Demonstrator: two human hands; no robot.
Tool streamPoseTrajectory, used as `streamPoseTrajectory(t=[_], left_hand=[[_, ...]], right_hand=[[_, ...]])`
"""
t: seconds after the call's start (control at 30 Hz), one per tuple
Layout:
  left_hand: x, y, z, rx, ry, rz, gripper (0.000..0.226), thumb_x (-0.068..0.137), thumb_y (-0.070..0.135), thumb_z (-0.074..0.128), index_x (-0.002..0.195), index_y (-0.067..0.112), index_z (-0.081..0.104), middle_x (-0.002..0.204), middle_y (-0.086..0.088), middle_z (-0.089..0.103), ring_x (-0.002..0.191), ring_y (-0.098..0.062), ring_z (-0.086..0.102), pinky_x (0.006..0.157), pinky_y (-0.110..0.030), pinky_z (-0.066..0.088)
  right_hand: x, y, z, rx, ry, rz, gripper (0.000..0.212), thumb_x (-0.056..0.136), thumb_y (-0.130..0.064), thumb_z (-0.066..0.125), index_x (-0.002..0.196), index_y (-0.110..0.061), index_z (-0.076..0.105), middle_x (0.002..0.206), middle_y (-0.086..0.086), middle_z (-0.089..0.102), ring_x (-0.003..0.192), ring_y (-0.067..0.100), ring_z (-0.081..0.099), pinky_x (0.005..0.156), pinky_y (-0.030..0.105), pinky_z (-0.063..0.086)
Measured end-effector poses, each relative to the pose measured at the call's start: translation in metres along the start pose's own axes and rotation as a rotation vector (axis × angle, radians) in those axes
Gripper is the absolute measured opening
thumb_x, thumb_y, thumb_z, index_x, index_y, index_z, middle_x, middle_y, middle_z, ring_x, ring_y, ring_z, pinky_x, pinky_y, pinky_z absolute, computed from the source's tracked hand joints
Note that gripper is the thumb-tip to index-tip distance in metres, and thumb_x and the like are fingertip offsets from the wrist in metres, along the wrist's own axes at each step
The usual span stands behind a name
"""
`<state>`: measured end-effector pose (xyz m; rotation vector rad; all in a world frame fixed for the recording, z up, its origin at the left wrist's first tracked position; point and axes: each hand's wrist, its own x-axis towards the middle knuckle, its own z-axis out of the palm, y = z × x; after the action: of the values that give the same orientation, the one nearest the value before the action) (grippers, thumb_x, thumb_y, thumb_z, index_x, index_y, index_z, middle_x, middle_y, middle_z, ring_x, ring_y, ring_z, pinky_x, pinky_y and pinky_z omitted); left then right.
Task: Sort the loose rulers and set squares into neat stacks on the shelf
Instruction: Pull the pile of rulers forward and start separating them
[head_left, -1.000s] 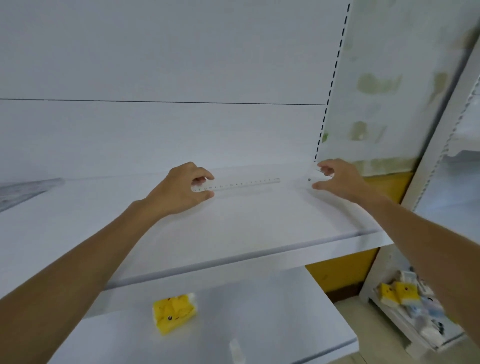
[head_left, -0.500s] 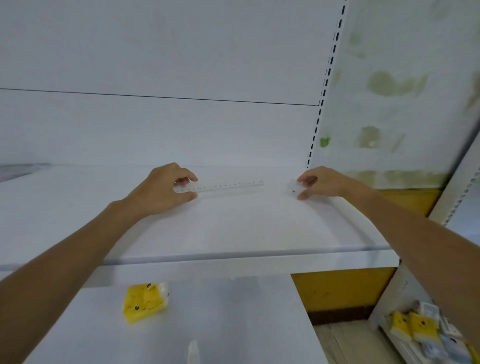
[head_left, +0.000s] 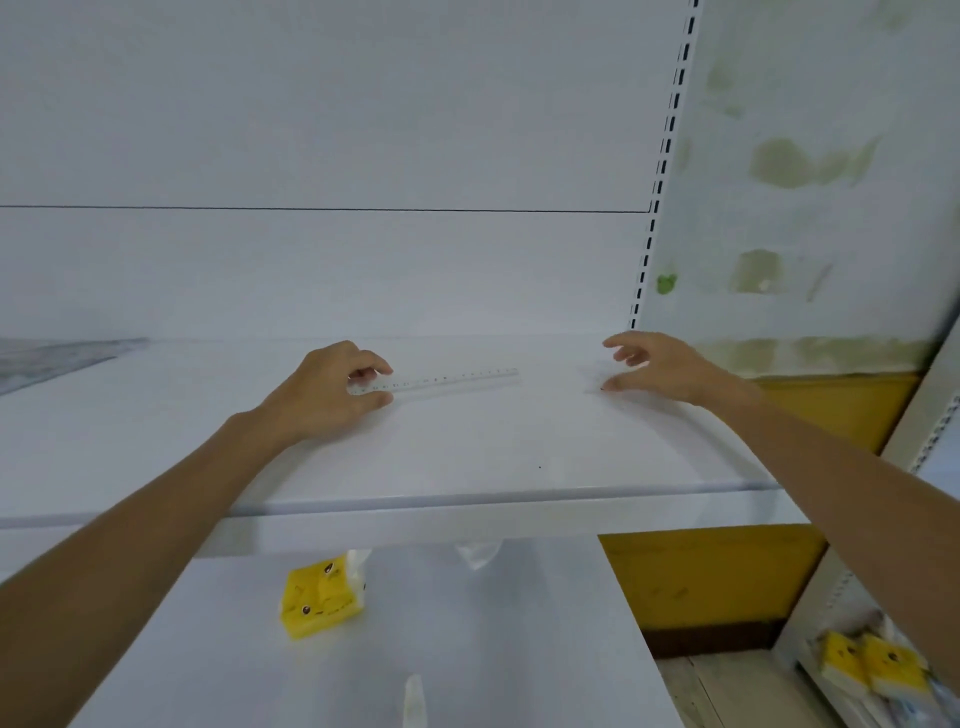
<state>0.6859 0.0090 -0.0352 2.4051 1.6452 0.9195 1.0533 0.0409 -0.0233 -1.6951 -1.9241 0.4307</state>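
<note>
While the left hand (head_left: 332, 389) pinched the left end of the clear ruler (head_left: 447, 378) between thumb and curled fingers (head_left: 376, 364), the ruler lay flat toward the far side of the shelf (head_left: 467, 447), running left to right. The right hand (head_left: 665, 371) hovered just right of it, fingers spread and holding nothing, above a faint clear piece (head_left: 592, 376) too blurred to name. The step in hand looked like squaring one ruler. The next move would call for gathering that piece and laying edges flush.
</note>
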Motion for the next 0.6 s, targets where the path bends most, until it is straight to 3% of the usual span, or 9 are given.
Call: streamPoseTrajectory(t=[0.07, 0.13, 0.3, 0.6], left_hand=[[0.001, -0.001, 0.0, -0.009, 0.003, -0.001, 0.025, 0.082, 0.017, 0.068, 0.107, 0.015, 0.065, 0.097, -0.005, 0.057, 0.091, -0.016, 0.054, 0.086, -0.023, 0.038], [0.002, -0.004, 0.002, -0.02, 0.012, -0.003, 0.025, 0.082, 0.017, 0.068, 0.107, 0.015, 0.065, 0.097, -0.005, 0.057, 0.093, -0.017, 0.055, 0.085, -0.022, 0.037], [0.003, -0.014, 0.007, -0.025, -0.014, -0.01, 0.025, 0.083, 0.018, 0.066, 0.108, 0.016, 0.065, 0.097, -0.003, 0.057, 0.094, -0.015, 0.055, 0.086, -0.02, 0.035], [0.016, -0.012, 0.011, -0.042, -0.045, -0.052, 0.024, 0.084, 0.019, 0.065, 0.108, 0.017, 0.064, 0.1, -0.003, 0.056, 0.096, -0.012, 0.051, 0.085, -0.02, 0.033]], right_hand=[[-0.023, -0.022, 0.01, 0.021, 0.1, -0.088, 0.042, 0.08, -0.026, 0.07, 0.12, -0.022, 0.058, 0.112, 0.0, 0.06, 0.099, 0.014, 0.055, 0.09, 0.022, 0.041], [-0.052, -0.044, 0.026, -0.036, 0.096, -0.163, 0.034, 0.087, -0.03, 0.062, 0.12, -0.024, 0.058, 0.115, -0.002, 0.059, 0.101, 0.013, 0.055, 0.09, 0.02, 0.04], [-0.105, -0.06, 0.056, -0.289, -0.027, -0.225, 0.04, 0.094, -0.044, 0.041, 0.131, -0.031, 0.047, 0.136, -0.009, 0.043, 0.127, 0.01, 0.035, 0.1, 0.024, 0.029], [-0.105, -0.057, 0.061, -0.349, -0.008, -0.235, 0.041, 0.095, -0.044, 0.036, 0.134, -0.032, 0.044, 0.14, -0.009, 0.04, 0.128, 0.011, 0.033, 0.102, 0.026, 0.028]])
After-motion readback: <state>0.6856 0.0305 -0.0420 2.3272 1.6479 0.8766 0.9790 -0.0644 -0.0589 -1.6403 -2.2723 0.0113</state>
